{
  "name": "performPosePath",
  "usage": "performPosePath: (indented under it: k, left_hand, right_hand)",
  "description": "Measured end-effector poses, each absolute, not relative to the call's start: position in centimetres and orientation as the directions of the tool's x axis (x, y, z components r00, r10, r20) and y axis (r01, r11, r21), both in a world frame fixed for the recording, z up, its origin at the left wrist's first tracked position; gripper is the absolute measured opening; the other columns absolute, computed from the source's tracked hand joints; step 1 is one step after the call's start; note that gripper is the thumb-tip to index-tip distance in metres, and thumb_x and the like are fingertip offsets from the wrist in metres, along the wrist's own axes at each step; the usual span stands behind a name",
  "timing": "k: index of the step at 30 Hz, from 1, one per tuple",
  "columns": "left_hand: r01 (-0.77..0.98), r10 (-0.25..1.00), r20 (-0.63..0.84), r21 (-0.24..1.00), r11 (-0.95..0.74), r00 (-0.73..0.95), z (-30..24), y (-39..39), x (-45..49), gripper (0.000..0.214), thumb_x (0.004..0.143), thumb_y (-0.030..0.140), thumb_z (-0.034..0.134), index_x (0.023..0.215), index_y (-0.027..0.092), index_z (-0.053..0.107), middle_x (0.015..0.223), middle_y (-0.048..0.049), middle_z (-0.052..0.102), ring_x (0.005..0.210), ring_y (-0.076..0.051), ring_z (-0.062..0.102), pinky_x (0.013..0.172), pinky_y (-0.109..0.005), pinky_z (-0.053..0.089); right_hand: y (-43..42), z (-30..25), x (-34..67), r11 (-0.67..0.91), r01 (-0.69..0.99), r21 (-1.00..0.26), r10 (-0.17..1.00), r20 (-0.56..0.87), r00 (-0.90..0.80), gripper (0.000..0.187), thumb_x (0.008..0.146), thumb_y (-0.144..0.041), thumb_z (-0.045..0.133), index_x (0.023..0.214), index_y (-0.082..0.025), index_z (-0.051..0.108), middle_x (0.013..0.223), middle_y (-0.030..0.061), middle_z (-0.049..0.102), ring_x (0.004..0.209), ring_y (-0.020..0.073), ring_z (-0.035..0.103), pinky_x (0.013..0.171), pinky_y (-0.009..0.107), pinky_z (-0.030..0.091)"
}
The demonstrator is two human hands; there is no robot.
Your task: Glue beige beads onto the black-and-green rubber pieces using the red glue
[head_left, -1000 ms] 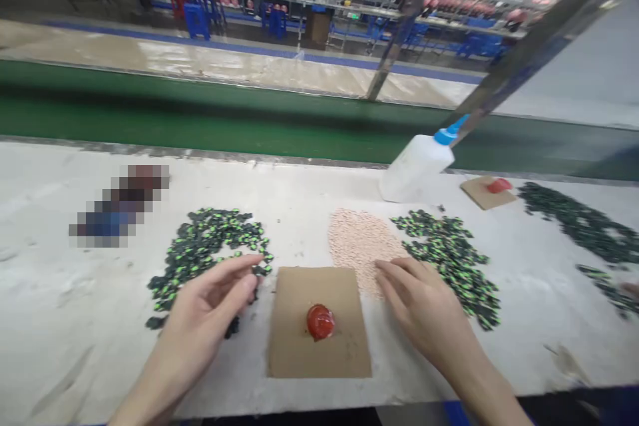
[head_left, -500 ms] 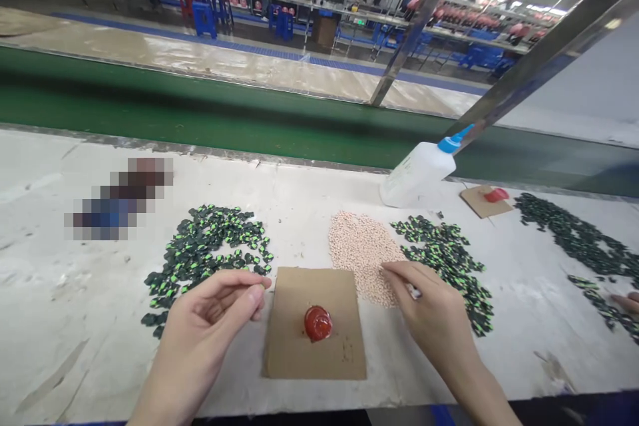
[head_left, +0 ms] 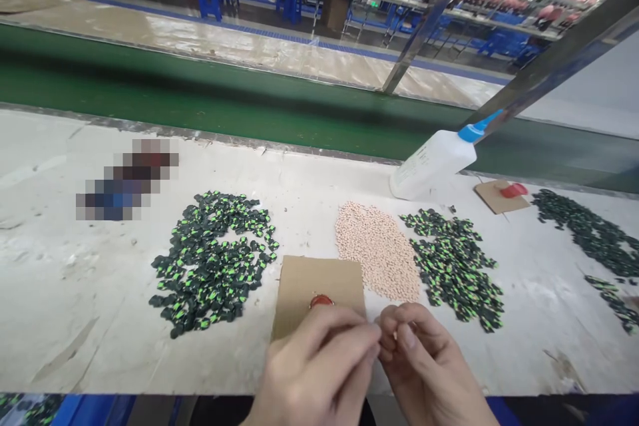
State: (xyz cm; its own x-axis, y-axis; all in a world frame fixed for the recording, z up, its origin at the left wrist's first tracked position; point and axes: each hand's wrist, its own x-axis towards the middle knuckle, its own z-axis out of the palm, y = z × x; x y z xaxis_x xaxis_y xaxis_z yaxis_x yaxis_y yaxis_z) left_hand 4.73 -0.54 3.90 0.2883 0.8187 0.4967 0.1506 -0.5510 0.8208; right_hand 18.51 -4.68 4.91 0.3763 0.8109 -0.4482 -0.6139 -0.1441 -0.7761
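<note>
My left hand [head_left: 322,363] and my right hand [head_left: 424,363] meet fingertip to fingertip at the front right corner of a brown cardboard square [head_left: 319,273]. Both are closed in a pinch; whatever lies between the fingers is too small or hidden to name. Behind my left hand, on the cardboard, shows the upper rim of a glossy red blob [head_left: 321,300]; the rest is covered. Beyond my right hand spreads a pile of small pale pink beads [head_left: 377,249]. Dark pieces with bright green marks lie in a left heap [head_left: 214,259] and a right heap [head_left: 456,266].
A white bottle [head_left: 432,163] with a blue nozzle leans at the table's back. Another cardboard piece [head_left: 492,196] bears a red cap-like object [head_left: 514,190]. More dark pieces [head_left: 584,226] lie far right. A metal post [head_left: 549,46] rises behind, beside a green channel [head_left: 200,93].
My left hand has moved right, across the cardboard, and now covers most of the red blob. My right hand has drawn back from the beads to meet it. The view has tilted down slightly.
</note>
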Motion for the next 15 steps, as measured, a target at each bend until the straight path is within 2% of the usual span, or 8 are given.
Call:
performPosePath:
  k: [2, 4, 7, 9, 12, 15]
  left_hand:
    - [0.191, 0.775, 0.556, 0.761, -0.620, 0.301, 3.6, -0.6, 4.8, 0.022, 0.096, 0.000, 0.062, 0.105, 0.017, 0.072, 0.092, -0.0049, 0.077, 0.075, -0.012, 0.078, 0.075, -0.015, 0.063]
    - [0.230, 0.753, 0.584, 0.723, -0.652, 0.303, 3.5, -0.6, 4.7, 0.018, 0.097, 0.002, 0.063, 0.104, 0.016, 0.071, 0.090, -0.0042, 0.078, 0.072, -0.013, 0.077, 0.072, -0.017, 0.063]
    - [0.293, 0.729, 0.610, 0.668, -0.684, 0.311, 3.7, -0.6, 4.4, 0.019, 0.096, 0.000, 0.063, 0.104, 0.015, 0.072, 0.090, -0.0044, 0.080, 0.070, -0.014, 0.078, 0.067, -0.019, 0.062]
    - [0.311, 0.721, 0.618, 0.651, -0.693, 0.313, 3.7, -0.6, 4.3, 0.021, 0.096, -0.002, 0.061, 0.104, 0.015, 0.072, 0.090, -0.0046, 0.080, 0.070, -0.014, 0.078, 0.067, -0.019, 0.062]
    - [0.260, 0.731, 0.612, 0.684, -0.681, 0.302, 3.6, -0.5, 4.4, 0.022, 0.095, -0.003, 0.060, 0.101, 0.015, 0.071, 0.089, -0.0044, 0.078, 0.075, -0.013, 0.077, 0.076, -0.017, 0.064]
    - [0.245, 0.742, 0.606, 0.702, -0.669, 0.287, 3.5, -0.5, 4.3, 0.024, 0.092, -0.005, 0.061, 0.099, 0.016, 0.070, 0.088, -0.0038, 0.078, 0.076, -0.012, 0.076, 0.080, -0.017, 0.064]
  right_hand:
    - [-4.8, 4.1, 18.5, -0.115, -0.605, -0.788, 0.858, -0.386, 0.339, 0.021, 0.067, -0.035, 0.100, 0.076, -0.029, 0.083, 0.069, -0.0035, 0.078, 0.062, 0.0056, 0.071, 0.062, 0.010, 0.057]
    - [-5.0, 3.0, 18.9, -0.049, -0.547, -0.836, 0.912, -0.261, 0.317, 0.014, 0.074, -0.029, 0.097, 0.081, -0.031, 0.085, 0.075, -0.0011, 0.082, 0.068, 0.0085, 0.076, 0.064, 0.012, 0.060]
    - [-5.3, 1.7, 19.5, 0.056, -0.447, -0.893, 0.937, -0.107, 0.333, 0.015, 0.080, -0.022, 0.092, 0.087, -0.033, 0.086, 0.077, 0.0014, 0.084, 0.070, 0.0133, 0.079, 0.065, 0.018, 0.065]
    - [-5.4, 1.4, 19.6, 0.081, -0.408, -0.910, 0.932, -0.076, 0.354, 0.017, 0.080, -0.019, 0.091, 0.088, -0.034, 0.086, 0.079, 0.0023, 0.085, 0.071, 0.0156, 0.081, 0.066, 0.021, 0.067]
    - [-5.4, 1.6, 19.2, 0.085, -0.383, -0.920, 0.935, -0.059, 0.350, 0.018, 0.080, -0.019, 0.091, 0.088, -0.034, 0.087, 0.080, 0.0024, 0.086, 0.073, 0.0155, 0.082, 0.068, 0.020, 0.067]
    - [-5.4, 2.4, 18.0, 0.051, -0.406, -0.912, 0.914, -0.121, 0.388, 0.013, 0.078, -0.027, 0.094, 0.084, -0.034, 0.087, 0.076, 0.0012, 0.085, 0.071, 0.0136, 0.081, 0.069, 0.017, 0.066]
